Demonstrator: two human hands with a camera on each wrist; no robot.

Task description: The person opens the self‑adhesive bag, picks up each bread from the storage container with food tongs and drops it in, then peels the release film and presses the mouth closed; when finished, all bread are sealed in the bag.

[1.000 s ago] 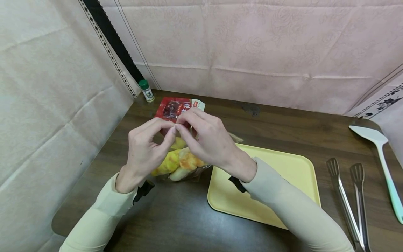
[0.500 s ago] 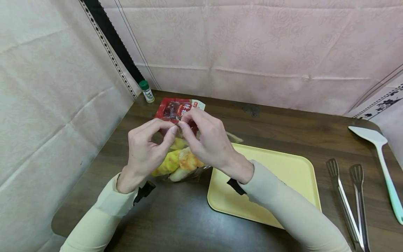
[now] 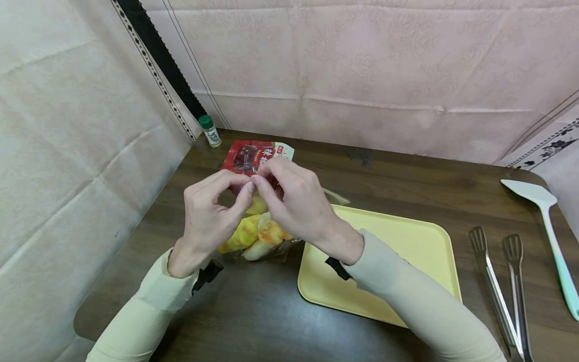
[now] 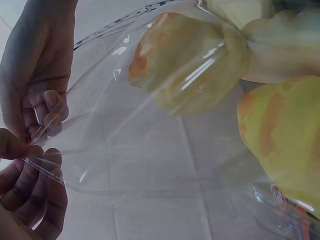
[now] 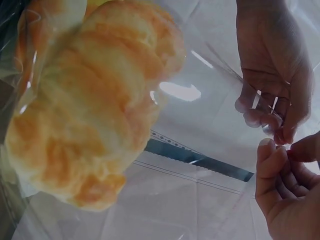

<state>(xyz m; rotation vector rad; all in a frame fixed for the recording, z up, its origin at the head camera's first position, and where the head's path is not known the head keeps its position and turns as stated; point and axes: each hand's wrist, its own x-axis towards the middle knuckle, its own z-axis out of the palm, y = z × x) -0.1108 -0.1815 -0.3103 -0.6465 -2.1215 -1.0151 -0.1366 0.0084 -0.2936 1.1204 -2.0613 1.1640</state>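
Observation:
A clear plastic bag point(image 4: 140, 155) holding several pieces of bread sits on the table under my hands. Yellow bread point(image 3: 244, 234) shows at its left in the head view, and a browned, twisted-looking bread point(image 5: 92, 110) fills much of the right wrist view. My left hand point(image 3: 205, 213) pinches the bag's upper edge between thumb and index finger. Right beside it, my right hand point(image 3: 300, 203) pinches the same edge, the fingertips of both hands nearly meeting. Above the bread the film is drawn up toward the fingers. The hands cover part of the bag in the head view.
Behind the hands lies a red packet point(image 3: 248, 153), with a green-capped bottle point(image 3: 210, 132) at the back left corner. To the right are a yellow tray point(image 3: 420, 246) under the right forearm, metal tongs point(image 3: 497, 291) and a white turner point(image 3: 549, 213) with a green handle.
My right fingertips drew slightly away from the left ones, then came back close to them. The left hand and the bag of bread stay in about the same place.

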